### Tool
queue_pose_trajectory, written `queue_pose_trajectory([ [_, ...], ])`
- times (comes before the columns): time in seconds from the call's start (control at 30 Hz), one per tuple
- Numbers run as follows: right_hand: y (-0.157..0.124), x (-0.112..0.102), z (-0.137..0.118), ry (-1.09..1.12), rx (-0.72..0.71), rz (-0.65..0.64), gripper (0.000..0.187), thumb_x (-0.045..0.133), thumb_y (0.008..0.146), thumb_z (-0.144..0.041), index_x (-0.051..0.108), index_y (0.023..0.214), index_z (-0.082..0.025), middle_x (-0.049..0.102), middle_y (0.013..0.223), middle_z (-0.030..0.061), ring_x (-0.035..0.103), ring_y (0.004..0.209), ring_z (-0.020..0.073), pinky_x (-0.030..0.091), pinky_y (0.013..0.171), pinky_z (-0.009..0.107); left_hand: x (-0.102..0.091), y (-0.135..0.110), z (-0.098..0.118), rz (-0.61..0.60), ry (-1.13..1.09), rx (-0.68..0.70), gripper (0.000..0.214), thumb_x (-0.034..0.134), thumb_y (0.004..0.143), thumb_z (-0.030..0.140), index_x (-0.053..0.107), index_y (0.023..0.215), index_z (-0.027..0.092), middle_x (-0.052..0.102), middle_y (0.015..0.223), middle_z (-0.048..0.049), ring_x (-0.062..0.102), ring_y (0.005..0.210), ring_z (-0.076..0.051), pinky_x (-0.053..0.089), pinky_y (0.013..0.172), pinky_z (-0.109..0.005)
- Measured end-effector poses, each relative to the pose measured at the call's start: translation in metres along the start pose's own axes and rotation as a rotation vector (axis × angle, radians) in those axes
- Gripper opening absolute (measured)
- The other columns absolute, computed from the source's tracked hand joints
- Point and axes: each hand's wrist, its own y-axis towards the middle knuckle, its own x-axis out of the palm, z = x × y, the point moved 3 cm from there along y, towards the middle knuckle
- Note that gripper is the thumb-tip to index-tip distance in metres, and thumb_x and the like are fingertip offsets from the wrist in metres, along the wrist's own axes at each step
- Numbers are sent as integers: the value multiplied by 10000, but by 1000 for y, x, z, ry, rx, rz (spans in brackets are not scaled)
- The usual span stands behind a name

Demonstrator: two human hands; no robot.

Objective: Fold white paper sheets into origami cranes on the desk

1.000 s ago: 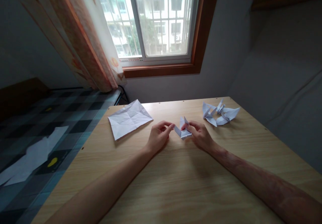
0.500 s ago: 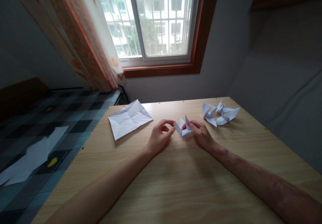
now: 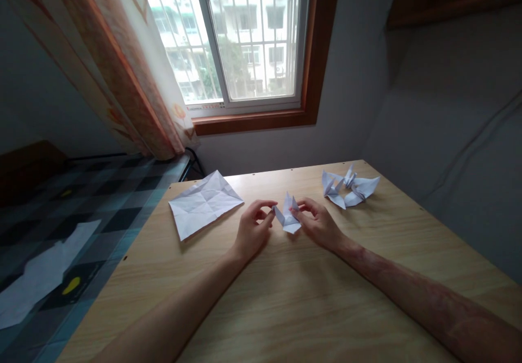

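Observation:
A small white origami crane (image 3: pixel 290 223) is held just above the wooden table (image 3: pixel 269 298), its pointed flaps standing up. My left hand (image 3: pixel 254 226) pinches the narrow tip on its left side between thumb and forefinger. On the other side, my right hand (image 3: pixel 319 224) grips the crane's body and right flap between thumb and fingers. Part of the folded paper is covered by the right fingertips.
A creased white paper sheet (image 3: pixel 204 205) lies at the table's back left. Several folded paper cranes (image 3: pixel 361 190) sit at the back right. Beyond the table's left edge, white paper pieces (image 3: pixel 44 270) rest on a checked bed cover (image 3: pixel 138 183).
The crane has turned in my hands, so its inside and upright flaps face me more. My left finger and thumb have closed on its left tip. The view has shifted slightly.

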Motion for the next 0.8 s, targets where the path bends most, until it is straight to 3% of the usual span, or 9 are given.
queue_pose_trajectory([
  [0.2, 3, -3, -1, -53, -81, 28, 201, 738, 1012, -427, 813, 978, -244, 749, 1139, 111, 698, 1100, 275, 611, 751, 321, -3, 3, 0, 25, 28, 12, 228, 727, 966, 343, 805, 1135, 211, 788, 1155, -79, 685, 724, -131, 588, 677, -263],
  [0.4, 9, -7, 2, -79, -19, 40, 307, 735, 1006, -503, 819, 940, -215, 749, 1022, 78, 644, 865, 206, 559, 716, 307, -3, 4, -7, 7, 52, -80, 255, 668, 946, 280, 778, 1157, 189, 799, 1180, -84, 717, 773, -149, 566, 712, -269],
  [0.6, 13, -7, -4, -179, -27, 23, 192, 720, 997, -346, 826, 907, -213, 816, 895, 42, 668, 755, 181, 498, 689, 288, -1, 4, -13, -25, 98, -112, 247, 659, 922, 265, 758, 1134, 184, 796, 1006, -49, 669, 718, -155, 510, 676, -266],
  [0.8, 8, -23, -19, -246, -50, 58, 179, 736, 993, -354, 835, 891, -246, 826, 870, 29, 690, 742, 195, 507, 688, 305, 0, 4, -13, -50, 297, 49, 194, 660, 956, 270, 772, 1103, 210, 779, 1138, -96, 721, 1066, -260, 564, 949, -392],
])
